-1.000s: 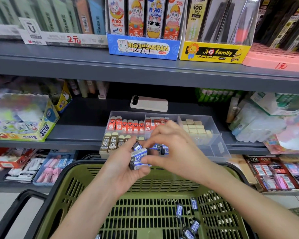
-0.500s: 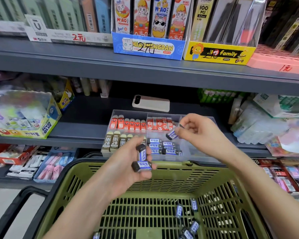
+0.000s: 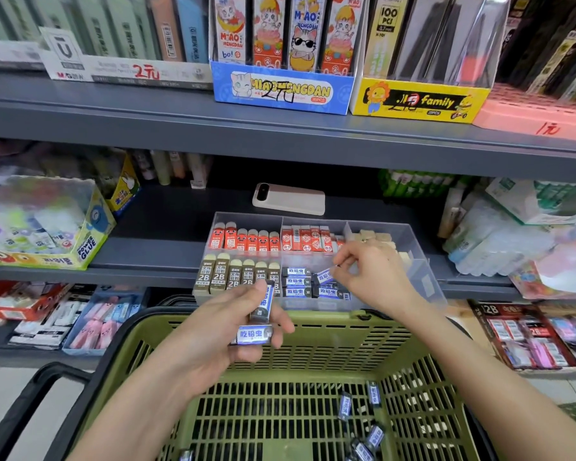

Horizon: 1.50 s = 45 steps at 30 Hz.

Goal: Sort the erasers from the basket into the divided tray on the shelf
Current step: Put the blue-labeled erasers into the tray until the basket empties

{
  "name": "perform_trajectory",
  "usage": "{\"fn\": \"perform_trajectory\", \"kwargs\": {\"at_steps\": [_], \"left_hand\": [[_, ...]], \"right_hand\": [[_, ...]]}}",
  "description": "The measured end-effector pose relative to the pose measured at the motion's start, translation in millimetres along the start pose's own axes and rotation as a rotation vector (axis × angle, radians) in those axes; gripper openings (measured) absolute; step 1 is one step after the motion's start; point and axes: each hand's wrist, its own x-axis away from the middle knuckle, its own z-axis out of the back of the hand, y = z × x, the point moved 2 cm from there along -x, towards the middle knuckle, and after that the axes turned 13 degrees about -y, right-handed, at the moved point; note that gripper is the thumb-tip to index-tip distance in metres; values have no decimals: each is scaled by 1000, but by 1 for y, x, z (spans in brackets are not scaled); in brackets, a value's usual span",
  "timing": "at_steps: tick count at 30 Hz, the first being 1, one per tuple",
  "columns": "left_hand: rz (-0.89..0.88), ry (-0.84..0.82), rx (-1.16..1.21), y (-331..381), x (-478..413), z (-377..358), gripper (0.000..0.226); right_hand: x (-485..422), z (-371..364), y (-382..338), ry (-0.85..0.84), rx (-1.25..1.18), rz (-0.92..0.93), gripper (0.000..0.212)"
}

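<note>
**Sorting well along; blue ones going in, more left in basket**

We're mid-job. The tray [image 3: 424, 287] sits at the front edge of the shelf [image 3: 153, 254], and most compartments already hold rows. There are red erasers [image 3: 246, 241] along the back, beige erasers [image 3: 376, 237] in the back right corner, and 2B erasers [image 3: 226, 274] front left. The front-middle compartment has a few blue erasers [image 3: 296, 281] lying flat.

Our right hand [image 3: 376, 274] pinches one eraser [image 3: 323, 276] betw. thumb & fingertips. It's just above that front-middle compartment, beside the ones lying there, not yet set down.

Our left hand [image 3: 226, 331] is over the far rim of the basket [image 3: 346, 341], fingers curled round two more. The upright eraser [image 3: 263, 304] is under the thumb, and the flat eraser [image 3: 255, 335] lies across the fingers below it.

Left to do, as we judge it: those three, plus the loose erasers [image 3: 345, 405] on the basket floor. They lie toward its right side & near edge. We see at least five, but the frame cuts some off, so no firm count.

The tray's front right compartment looks bare through the clear wall; we can't tell for sure. We reckon the job's past halfway.
</note>
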Motion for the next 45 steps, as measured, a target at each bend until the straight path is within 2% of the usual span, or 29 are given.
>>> {"fn": "perform_trajectory", "kwargs": {"at_steps": [3, 8, 15, 16, 17, 19, 21, 22, 24, 27, 30, 32, 34, 36, 40, 45], "left_hand": [[-3, 15, -2, -1, 0, 2, 42], [-53, 69, 10, 0, -3, 4, 32], [-115, 112, -22, 3, -8, 0, 28], [-124, 107, -27, 4, -8, -2, 28], [-134, 99, -32, 5, -8, -3, 29], [-158, 100, -34, 7, -9, -7, 34], [-175, 128, -26, 8, -11, -9, 39], [-180, 134, -34, 8, -12, -11, 42], [-183, 125, -55, 9, -14, -16, 47], [-176, 109, -30, 10, -18, -22, 35], [-156, 147, 44, 8, -17, -19, 16], [-161, 169, 99, 7, -15, -13, 12], [-180, 172, 154, 6, -13, -6, 26], [-193, 154, 192, 5, -10, -3, 45], [-175, 96, 181, 3, -6, 1, 59], [-177, 57, 132, 0, 2, 3, 50]], "right_hand": [[0, -2, -2, 12, 99, 31, 5], [1, -7, 0, -58, 459, 76, 23], [0, -5, -1, -143, 655, 126, 36], [4, -2, -5, -99, 612, 146, 35], [9, 3, -11, -23, 471, 158, 33], [24, 13, -24, 30, -124, 160, 29], [41, 20, -43, -104, -668, 193, 23], [48, 21, -51, -144, -788, 195, 18], [56, 19, -57, -155, -860, 190, 7], [50, 25, -51, -42, -881, 169, 14], [29, 36, -29, 49, -705, 37, 22], [13, 37, -15, -2, -395, -64, 21], [1, 32, -9, -92, -103, -114, 21], [-5, 25, -8, -137, 46, -122, 22], [-11, 15, -10, -128, 155, -122, 23], [-13, 5, -17, -36, 62, -174, 12]]}}
